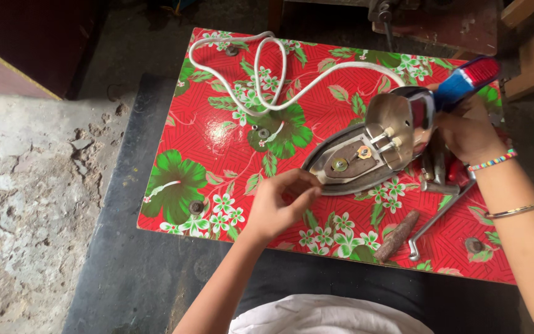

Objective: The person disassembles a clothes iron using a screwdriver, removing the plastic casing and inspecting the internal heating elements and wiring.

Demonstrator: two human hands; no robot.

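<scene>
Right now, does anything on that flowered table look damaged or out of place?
Yes. The iron lies opened: its chrome cover is tipped up by the right hand, baring the soleplate's nuts. The left hand touches its tip.

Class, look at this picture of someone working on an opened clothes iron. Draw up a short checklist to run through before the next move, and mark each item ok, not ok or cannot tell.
1. Iron unplugged: cannot tell. The white cord lies looped on the table, but its plug is not in view.
2. Iron body held steady: ok. The right hand grips the raised chrome cover at the handle end.
3. Soleplate flat on the floral table: ok.
4. Inner nuts exposed and reachable: ok.
5. Left hand holding a tool: cannot tell; fingers are pinched together at the soleplate tip.
6. Metal tools close by: ok, beside the right wrist.
</scene>
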